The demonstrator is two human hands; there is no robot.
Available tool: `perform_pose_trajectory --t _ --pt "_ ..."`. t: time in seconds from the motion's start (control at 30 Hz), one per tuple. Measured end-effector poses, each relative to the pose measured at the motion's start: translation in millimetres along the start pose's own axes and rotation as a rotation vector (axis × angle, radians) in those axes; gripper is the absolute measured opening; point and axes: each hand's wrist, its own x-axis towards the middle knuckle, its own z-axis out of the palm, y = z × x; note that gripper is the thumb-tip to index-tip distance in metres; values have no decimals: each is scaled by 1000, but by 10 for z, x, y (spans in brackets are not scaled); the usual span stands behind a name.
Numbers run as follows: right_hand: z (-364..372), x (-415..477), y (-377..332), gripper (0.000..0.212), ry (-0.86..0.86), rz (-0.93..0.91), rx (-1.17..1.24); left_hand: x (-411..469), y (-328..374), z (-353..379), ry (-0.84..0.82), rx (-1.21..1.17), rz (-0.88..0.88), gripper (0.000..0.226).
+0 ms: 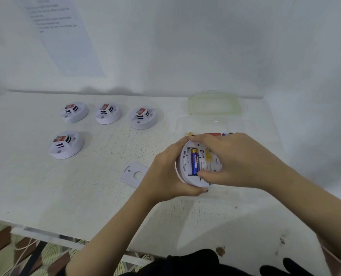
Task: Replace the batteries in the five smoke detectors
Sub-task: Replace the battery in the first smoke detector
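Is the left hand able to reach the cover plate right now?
Probably, but not freely: the plate lies uncovered just beside the left hand, yet that hand grips the open detector and must release it first.

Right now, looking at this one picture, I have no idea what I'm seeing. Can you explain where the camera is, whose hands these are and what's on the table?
There is no machine here. A person works with two bare hands, and the single picture comes from a camera worn on the head, looking forward and down. The left hand grips a white smoke detector turned bottom up. Its compartment is open, with a blue and gold battery inside. The right hand curls over the detector from the other side, thumb at the battery's lower end. On the white table lie four more detectors, three in a back row and one in front. A flat white cover plate lies near the left hand, and a clear plastic lid sits at the back.
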Motion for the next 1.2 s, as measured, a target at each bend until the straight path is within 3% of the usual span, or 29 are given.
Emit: perform_pose_trajectory --t 0.17,0.33,0.67,0.77,1.0,1.2 --pt "51 28 -26 73 -51 -56 -118 0 23 10 -14 2 -10 101" --pt "141 55 22 74 43 -132 -201 33 28 13 3 -17 -12 94" --pt "85 53 27 66 25 -138 -155 4 3 5 -42 -12 -39 97" --pt "54 63 20 63 -47 -126 -131 10 29 19 -54 4 -32 96" --pt "145 56 53 78 -55 -172 -235 24 11 2 -42 -10 -25 94" --pt "217 79 59 76 -78 -157 -247 30 -30 -6 -37 -28 -62 86"
